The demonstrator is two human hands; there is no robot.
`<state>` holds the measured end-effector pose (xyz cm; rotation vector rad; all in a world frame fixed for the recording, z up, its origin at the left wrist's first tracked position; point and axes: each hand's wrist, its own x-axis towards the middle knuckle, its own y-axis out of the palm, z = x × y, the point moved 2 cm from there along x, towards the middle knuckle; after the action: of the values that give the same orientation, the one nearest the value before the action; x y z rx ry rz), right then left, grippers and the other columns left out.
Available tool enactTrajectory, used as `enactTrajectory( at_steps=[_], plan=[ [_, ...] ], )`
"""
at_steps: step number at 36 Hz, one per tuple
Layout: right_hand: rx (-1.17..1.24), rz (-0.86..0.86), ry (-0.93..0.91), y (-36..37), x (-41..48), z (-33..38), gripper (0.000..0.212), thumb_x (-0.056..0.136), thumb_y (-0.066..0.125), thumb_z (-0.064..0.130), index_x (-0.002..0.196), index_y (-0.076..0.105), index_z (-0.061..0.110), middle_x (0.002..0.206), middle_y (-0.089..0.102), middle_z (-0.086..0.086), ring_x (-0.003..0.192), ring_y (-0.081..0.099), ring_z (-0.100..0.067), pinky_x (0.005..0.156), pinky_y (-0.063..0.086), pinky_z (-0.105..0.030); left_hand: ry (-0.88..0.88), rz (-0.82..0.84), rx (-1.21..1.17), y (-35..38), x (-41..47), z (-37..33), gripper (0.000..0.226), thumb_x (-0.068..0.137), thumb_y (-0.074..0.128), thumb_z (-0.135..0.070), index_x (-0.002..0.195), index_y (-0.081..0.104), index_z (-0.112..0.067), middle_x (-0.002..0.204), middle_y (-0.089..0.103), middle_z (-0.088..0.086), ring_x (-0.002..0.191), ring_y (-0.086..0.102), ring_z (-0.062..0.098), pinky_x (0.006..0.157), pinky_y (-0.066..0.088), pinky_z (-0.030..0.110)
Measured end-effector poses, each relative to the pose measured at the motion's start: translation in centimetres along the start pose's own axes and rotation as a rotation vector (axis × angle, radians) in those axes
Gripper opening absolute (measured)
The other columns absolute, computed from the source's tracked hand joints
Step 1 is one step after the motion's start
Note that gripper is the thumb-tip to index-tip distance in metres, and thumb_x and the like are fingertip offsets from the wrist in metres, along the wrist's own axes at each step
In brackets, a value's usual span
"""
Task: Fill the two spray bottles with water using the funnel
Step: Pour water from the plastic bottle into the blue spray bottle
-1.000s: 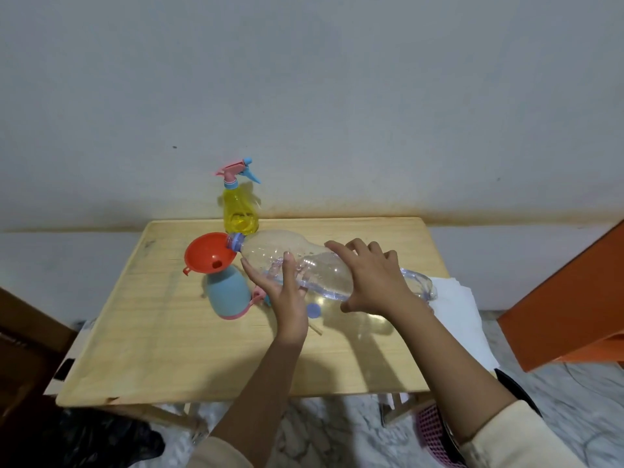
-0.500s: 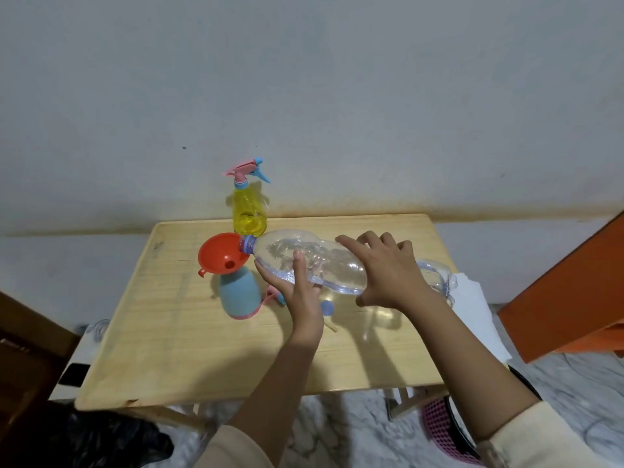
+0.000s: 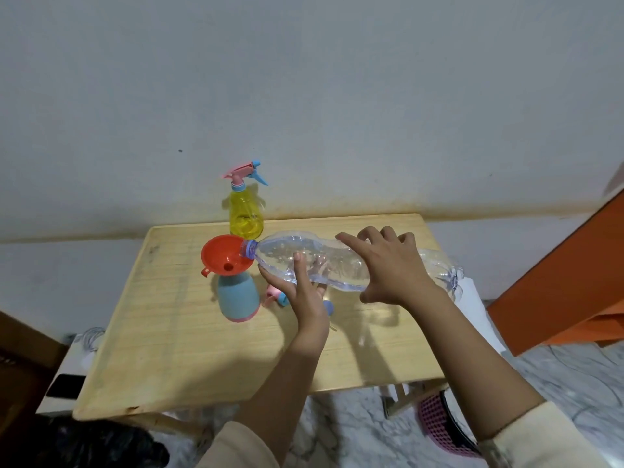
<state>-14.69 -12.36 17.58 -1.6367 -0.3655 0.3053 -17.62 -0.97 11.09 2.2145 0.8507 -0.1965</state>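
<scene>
Wooden table [image 3: 175,349], clear bottle [image 3: 324,261] tipped into funnel [image 3: 227,255]

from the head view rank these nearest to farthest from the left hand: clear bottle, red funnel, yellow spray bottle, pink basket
1. clear bottle: held in the left hand itself.
2. red funnel: just to its left, on the blue spray bottle.
3. yellow spray bottle: behind the funnel, at the table's back edge.
4. pink basket: on the floor, lower right.
</scene>
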Motion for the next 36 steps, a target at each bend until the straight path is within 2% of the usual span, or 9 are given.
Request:
enactTrajectory(
  at_steps=[5, 9, 14, 21, 26, 30, 36],
  plan=[
    [-0.006, 0.001, 0.003, -0.2, -0.2, 0.2, 0.096, 0.061, 0.073, 0.033, 0.138, 0.018, 0.042, 0.131, 0.039, 0.005, 0.111, 0.040, -0.023, 0.088, 0.031, -0.040, -0.017, 0.013, 0.000, -0.1, 0.0, -0.1, 0.070, 0.094, 0.057, -0.035, 0.134, 0.006, -0.062, 0.154, 0.028, -0.001, 0.128, 0.050, 0.029, 0.089, 0.043, 0.043],
    [-0.010, -0.007, 0.004, -0.4, -0.4, 0.5, 0.094, 0.061, 0.072, 0.032, 0.138, 0.019, 0.041, 0.131, 0.040, 0.005, 0.111, 0.040, -0.023, 0.087, 0.031, -0.039, -0.032, 0.007, -0.003, -0.2, -0.1, -0.1, 0.073, 0.093, 0.057, -0.035, 0.141, 0.005, -0.057, 0.154, 0.029, -0.002, 0.130, 0.048, 0.024, 0.091, 0.043, 0.043],
    [-0.013, -0.013, 0.003, -0.4, -0.6, 0.7, 0.094, 0.060, 0.072, 0.032, 0.138, 0.020, 0.041, 0.129, 0.040, 0.005, 0.110, 0.041, -0.023, 0.086, 0.031, -0.039, -0.006, -0.004, -0.009, -0.4, -0.2, -0.2, 0.073, 0.095, 0.055, -0.032, 0.143, 0.005, -0.053, 0.157, 0.022, 0.002, 0.130, 0.046, 0.022, 0.086, 0.042, 0.035],
    [-0.016, -0.010, 0.007, -0.5, -0.8, 0.9, 0.095, 0.060, 0.072, 0.032, 0.139, 0.019, 0.042, 0.129, 0.040, 0.005, 0.110, 0.040, -0.023, 0.086, 0.030, -0.039, -0.006, 0.015, -0.026, -0.8, 0.1, 0.1, 0.075, 0.093, 0.058, -0.034, 0.141, 0.005, -0.056, 0.157, 0.022, 0.003, 0.131, 0.047, 0.029, 0.087, 0.044, 0.040],
    [-0.008, -0.005, 0.012, -0.5, -1.0, 0.9, 0.095, 0.060, 0.072, 0.033, 0.139, 0.019, 0.041, 0.129, 0.040, 0.005, 0.110, 0.040, -0.023, 0.086, 0.030, -0.039, -0.001, 0.020, -0.006, -1.0, 0.1, 0.2, 0.079, 0.087, 0.063, -0.039, 0.140, 0.008, -0.058, 0.157, 0.022, 0.006, 0.130, 0.048, 0.029, 0.087, 0.045, 0.042],
    [0.004, -0.003, 0.014, -0.5, -1.2, 1.1, 0.095, 0.061, 0.072, 0.032, 0.139, 0.019, 0.041, 0.130, 0.040, 0.004, 0.110, 0.040, -0.023, 0.087, 0.030, -0.039, 0.011, 0.029, 0.010, -1.2, 0.2, 0.2, 0.077, 0.091, 0.061, -0.037, 0.141, 0.007, -0.057, 0.158, 0.019, 0.007, 0.130, 0.048, 0.027, 0.089, 0.044, 0.043],
    [0.008, -0.013, 0.015, -0.5, -1.2, 1.2, 0.095, 0.060, 0.071, 0.032, 0.139, 0.020, 0.042, 0.129, 0.040, 0.005, 0.109, 0.040, -0.023, 0.087, 0.030, -0.038, -0.013, 0.045, 0.006, -1.2, 0.2, -0.1, 0.089, 0.070, 0.066, -0.051, 0.137, 0.008, -0.063, 0.157, 0.022, 0.000, 0.131, 0.047, 0.026, 0.092, 0.046, 0.045]
  ],
)
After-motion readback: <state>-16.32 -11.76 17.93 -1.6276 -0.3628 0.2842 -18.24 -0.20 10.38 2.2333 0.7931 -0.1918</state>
